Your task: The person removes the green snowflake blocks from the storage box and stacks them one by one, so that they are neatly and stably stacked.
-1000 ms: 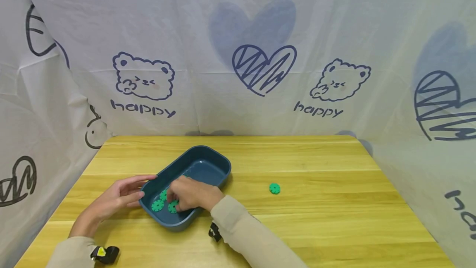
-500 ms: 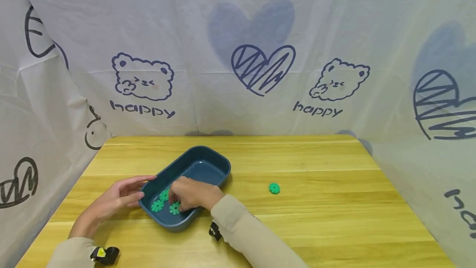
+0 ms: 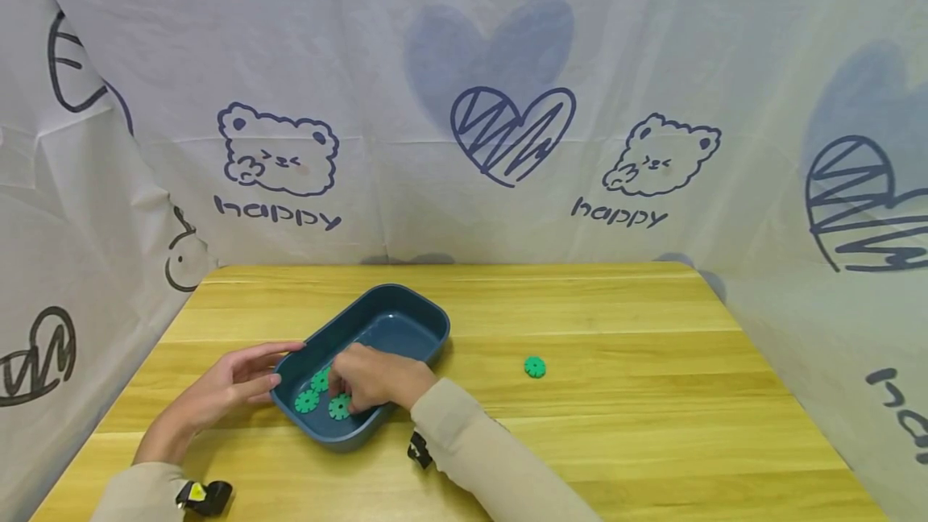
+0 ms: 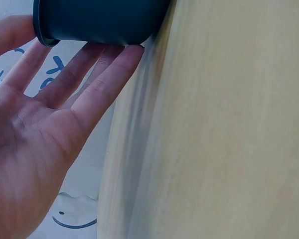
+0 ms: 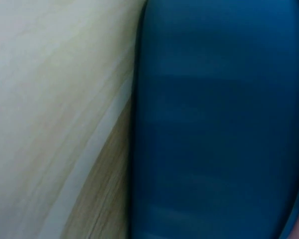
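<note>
Left of frame: left grip is spread, fingers nearly straight, touching the blue bin. Green discs lie inside, lower left; right grip is curled at one's edge, fingertips hidden, cannot tell whether it holds any. Right of centre: lone disc on surface.

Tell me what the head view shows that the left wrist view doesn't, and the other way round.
Only the head view shows the green, round, notched discs inside the dark blue, rounded-rectangular container, the lone green disc on the wood-grain table, the right hand reaching in, and the beige fabric sleeves.

Only the left wrist view shows the left hand from its palm side.

Both share that left hand, the container, the table and the white cloth with drawn prints.
</note>
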`<state>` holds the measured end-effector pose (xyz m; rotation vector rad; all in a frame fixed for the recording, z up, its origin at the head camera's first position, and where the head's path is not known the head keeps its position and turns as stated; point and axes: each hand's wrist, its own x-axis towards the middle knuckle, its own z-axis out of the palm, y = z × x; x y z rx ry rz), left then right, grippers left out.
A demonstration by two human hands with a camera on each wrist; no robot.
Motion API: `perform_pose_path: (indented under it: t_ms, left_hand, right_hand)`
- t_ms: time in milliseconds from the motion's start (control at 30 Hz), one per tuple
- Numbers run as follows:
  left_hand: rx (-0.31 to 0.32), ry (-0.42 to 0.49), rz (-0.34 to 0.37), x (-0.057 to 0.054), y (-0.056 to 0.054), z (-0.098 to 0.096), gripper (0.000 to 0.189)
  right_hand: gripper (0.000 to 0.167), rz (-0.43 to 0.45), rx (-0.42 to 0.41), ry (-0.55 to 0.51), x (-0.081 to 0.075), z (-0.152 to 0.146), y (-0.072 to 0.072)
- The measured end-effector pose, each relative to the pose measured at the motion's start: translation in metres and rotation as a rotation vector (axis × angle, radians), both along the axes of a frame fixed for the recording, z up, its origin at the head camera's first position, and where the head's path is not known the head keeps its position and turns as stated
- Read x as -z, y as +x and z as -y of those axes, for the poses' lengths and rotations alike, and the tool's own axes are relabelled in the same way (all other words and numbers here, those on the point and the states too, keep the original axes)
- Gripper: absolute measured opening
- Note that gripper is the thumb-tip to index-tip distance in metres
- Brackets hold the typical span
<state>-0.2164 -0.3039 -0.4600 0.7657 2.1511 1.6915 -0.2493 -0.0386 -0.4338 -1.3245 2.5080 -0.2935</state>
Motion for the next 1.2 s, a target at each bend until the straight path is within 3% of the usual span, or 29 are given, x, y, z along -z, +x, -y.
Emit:
perform_pose_path:
  t_ms: [767, 1200]
  left_hand:
    - [-0.015, -0.013, -0.003, -0.0018, 0.0017, -0.0017, 0.048]
    - [-0.014, -0.015, -0.004, -0.0011, 0.0013, -0.0008, 0.048]
  right_hand:
    - [0.024, 0.041, 0.021, -0.045, 0.0019, -0.0013, 0.0011]
    - [0.022, 0.015, 0.024, -0.044, 0.0026, -0.0025, 0.0018]
